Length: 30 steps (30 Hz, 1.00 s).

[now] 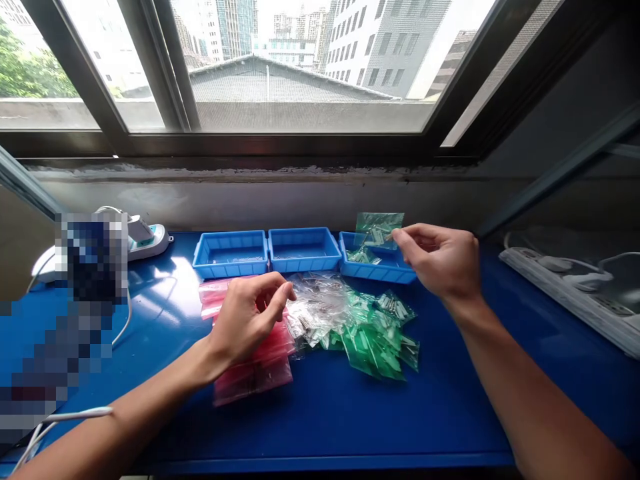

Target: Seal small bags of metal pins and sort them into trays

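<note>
On my feed, the right hand [439, 262] is closed in a thumb-and-finger pinch on the corner of a green-tinted zip bag [379, 229], which hangs above the far edge of the rightmost blue plastic tray [377, 270]. Small metal parts [379, 236] show through the film, too small for me to identify. A second green zip bag [363, 255] lies in that tray, while the two trays to its left [230, 255] [304, 250] show no contents that I can make out. The left hand [247, 318] is curled above the loose heap, thumb and forefinger close together; I cannot tell whether it holds anything. Its fingertips are just beside the clear zip bags [315, 310], with pink zip bags [253, 367] below the palm and more green zip bags [375, 340] to the right. Everything sits on a blue tabletop [330, 420]. For handling this slippery film, I'd favour a firm pinch near the bag's edge, keeping the parts hanging free and the bag clear of the tray wall and neighbouring bags.
</note>
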Each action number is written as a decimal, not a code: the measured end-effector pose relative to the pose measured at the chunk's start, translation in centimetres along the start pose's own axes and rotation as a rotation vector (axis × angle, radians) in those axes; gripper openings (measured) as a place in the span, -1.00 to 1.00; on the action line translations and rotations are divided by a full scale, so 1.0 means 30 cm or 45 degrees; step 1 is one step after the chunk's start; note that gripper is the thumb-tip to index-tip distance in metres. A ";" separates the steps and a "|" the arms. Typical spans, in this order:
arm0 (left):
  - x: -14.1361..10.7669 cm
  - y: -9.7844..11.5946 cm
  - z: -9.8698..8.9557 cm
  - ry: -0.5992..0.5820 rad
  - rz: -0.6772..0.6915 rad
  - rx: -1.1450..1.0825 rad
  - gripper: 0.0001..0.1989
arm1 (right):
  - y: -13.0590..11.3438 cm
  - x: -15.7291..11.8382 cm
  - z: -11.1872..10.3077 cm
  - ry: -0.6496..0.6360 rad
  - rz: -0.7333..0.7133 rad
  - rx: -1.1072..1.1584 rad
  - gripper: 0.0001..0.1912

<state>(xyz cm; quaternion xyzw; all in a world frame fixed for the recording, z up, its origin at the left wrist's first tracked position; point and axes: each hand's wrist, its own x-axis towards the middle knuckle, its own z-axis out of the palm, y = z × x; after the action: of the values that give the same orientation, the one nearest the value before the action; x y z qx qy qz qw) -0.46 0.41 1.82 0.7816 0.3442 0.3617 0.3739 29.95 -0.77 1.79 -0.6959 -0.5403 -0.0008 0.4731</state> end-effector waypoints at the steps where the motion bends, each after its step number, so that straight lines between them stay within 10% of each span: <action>1: 0.000 -0.001 0.000 -0.005 0.005 0.011 -0.67 | 0.014 0.010 -0.004 -0.068 -0.011 -0.097 -0.75; 8: -0.002 -0.006 0.003 -0.022 0.071 0.060 -0.66 | -0.003 0.008 -0.038 -0.326 -0.050 -0.298 -0.65; 16: 0.000 -0.007 0.004 -0.025 0.085 0.087 -0.67 | -0.043 -0.021 -0.055 -1.349 -0.102 -0.193 -0.65; 30: -0.001 -0.011 0.005 -0.056 0.053 0.125 -0.66 | 0.025 -0.035 -0.029 -1.209 -0.192 -0.203 -0.81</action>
<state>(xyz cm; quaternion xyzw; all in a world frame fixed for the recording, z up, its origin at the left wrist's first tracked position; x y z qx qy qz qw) -0.44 0.48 1.47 0.8138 0.3369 0.3349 0.3348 30.52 -2.11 1.26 -0.6123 -0.7436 0.2412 0.1182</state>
